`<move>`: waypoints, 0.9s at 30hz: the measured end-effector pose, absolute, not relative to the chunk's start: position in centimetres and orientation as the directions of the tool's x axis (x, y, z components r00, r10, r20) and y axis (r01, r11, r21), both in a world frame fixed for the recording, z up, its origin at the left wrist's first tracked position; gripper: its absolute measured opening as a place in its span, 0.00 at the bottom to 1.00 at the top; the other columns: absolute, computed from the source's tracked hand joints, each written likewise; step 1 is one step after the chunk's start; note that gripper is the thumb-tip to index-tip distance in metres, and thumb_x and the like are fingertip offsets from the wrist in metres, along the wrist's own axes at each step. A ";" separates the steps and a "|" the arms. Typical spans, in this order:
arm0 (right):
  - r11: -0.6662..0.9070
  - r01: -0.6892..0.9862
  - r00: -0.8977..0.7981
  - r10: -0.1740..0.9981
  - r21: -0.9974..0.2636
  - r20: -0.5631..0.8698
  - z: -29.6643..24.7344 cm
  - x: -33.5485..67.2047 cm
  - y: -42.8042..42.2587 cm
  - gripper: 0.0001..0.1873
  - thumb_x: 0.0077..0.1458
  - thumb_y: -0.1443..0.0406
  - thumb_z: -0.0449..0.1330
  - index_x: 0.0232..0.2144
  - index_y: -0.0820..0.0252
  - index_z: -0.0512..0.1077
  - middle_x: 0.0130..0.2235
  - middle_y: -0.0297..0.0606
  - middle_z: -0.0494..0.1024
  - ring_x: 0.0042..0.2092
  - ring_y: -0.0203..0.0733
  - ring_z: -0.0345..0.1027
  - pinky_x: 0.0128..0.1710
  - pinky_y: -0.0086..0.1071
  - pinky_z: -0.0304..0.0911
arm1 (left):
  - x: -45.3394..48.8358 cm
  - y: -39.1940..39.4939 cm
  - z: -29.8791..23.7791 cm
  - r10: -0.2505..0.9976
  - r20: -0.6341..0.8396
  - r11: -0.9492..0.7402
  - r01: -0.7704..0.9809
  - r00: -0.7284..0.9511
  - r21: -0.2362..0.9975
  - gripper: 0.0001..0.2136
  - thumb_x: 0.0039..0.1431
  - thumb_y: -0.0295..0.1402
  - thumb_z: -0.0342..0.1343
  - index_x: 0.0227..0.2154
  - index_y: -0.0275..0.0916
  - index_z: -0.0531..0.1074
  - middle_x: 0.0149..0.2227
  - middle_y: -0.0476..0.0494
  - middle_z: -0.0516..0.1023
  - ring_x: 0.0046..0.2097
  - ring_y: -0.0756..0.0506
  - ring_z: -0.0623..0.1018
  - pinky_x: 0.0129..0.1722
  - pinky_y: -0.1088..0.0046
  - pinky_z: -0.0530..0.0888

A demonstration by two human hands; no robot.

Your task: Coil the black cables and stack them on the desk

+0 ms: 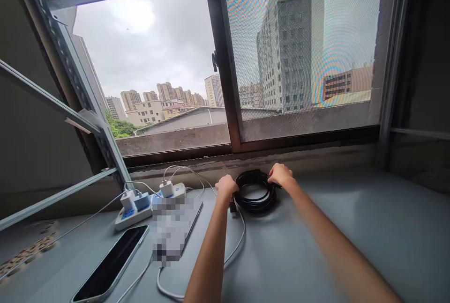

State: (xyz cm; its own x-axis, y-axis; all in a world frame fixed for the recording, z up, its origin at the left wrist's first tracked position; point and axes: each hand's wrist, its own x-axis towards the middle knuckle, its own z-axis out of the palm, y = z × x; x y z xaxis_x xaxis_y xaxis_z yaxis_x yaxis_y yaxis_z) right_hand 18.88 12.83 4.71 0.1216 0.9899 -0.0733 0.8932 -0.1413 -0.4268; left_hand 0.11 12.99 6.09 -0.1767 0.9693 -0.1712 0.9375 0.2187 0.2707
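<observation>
A coiled black cable (256,205) lies on the grey tabletop below the window. On its left side my left hand (227,186) has its fingers curled round the edge of the coil. A dark plug with a pale metal end (233,209) hangs just below that hand. At the coil's upper right, my right hand (281,174) pinches the cable between thumb and fingers. The fingertips of both hands are partly hidden. A white cable (243,232) curves over the table beside the coil and passes behind my left forearm.
A white power strip (133,220) with several chargers stands at the left. In front of it lie a dark-screened phone (112,263) and a partly blurred-out flat device (191,228). A metal rack frame (87,78) rises at the left, and a sliding window (234,125) is behind.
</observation>
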 end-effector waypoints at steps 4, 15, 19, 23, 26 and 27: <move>-0.148 0.885 0.129 0.989 -0.441 -0.073 4.4 19.4 13.1 0.14 0.60 0.60 0.57 0.46 0.61 0.70 0.49 0.41 0.73 0.48 0.42 0.69 0.47 0.42 0.67 | -0.1 12.9 6.5 0.977 -0.133 0.196 0.943 -0.165 0.268 0.15 0.61 0.37 0.55 0.48 0.36 0.69 0.47 0.41 0.73 0.45 0.45 0.76 0.44 0.61 0.74; -0.127 0.880 0.106 0.992 -0.457 -0.073 3.6 19.7 12.9 0.15 0.60 0.57 0.57 0.43 0.61 0.72 0.47 0.41 0.75 0.48 0.42 0.69 0.49 0.43 0.65 | -1.1 13.1 4.1 0.983 -0.041 0.183 0.910 -0.181 0.373 0.20 0.52 0.48 0.60 0.40 0.38 0.71 0.38 0.44 0.80 0.34 0.45 0.81 0.40 0.71 0.71; -0.106 0.872 0.073 0.993 -0.477 -0.088 4.2 20.5 12.4 0.15 0.59 0.56 0.57 0.40 0.61 0.73 0.43 0.39 0.77 0.44 0.40 0.71 0.48 0.41 0.65 | -2.0 13.2 5.0 0.982 -0.095 0.189 0.899 -0.165 0.394 0.17 0.50 0.48 0.62 0.29 0.37 0.72 0.32 0.45 0.81 0.29 0.45 0.81 0.33 0.73 0.71; -0.102 0.862 0.071 0.994 -0.497 -0.080 4.7 21.2 12.1 0.14 0.59 0.58 0.58 0.41 0.61 0.73 0.43 0.38 0.77 0.43 0.39 0.71 0.47 0.40 0.66 | -3.0 13.1 6.1 0.979 -0.132 0.196 0.896 -0.155 0.399 0.15 0.51 0.46 0.61 0.30 0.37 0.73 0.34 0.46 0.80 0.30 0.46 0.81 0.33 0.74 0.72; -0.122 0.855 0.092 0.992 -0.505 -0.086 4.3 21.5 12.3 0.13 0.60 0.58 0.57 0.42 0.61 0.72 0.44 0.39 0.76 0.44 0.39 0.71 0.46 0.40 0.67 | -4.0 13.0 6.4 0.971 -0.170 0.222 0.899 -0.169 0.376 0.18 0.60 0.47 0.53 0.39 0.35 0.73 0.39 0.43 0.78 0.36 0.47 0.79 0.36 0.70 0.74; -0.133 0.852 0.101 0.991 -0.506 -0.090 4.0 21.6 12.4 0.13 0.60 0.59 0.57 0.43 0.61 0.72 0.45 0.39 0.75 0.43 0.39 0.71 0.45 0.39 0.67 | -4.3 13.0 6.4 0.964 -0.194 0.241 0.902 -0.181 0.357 0.18 0.62 0.46 0.51 0.42 0.35 0.72 0.41 0.42 0.77 0.38 0.47 0.78 0.38 0.67 0.75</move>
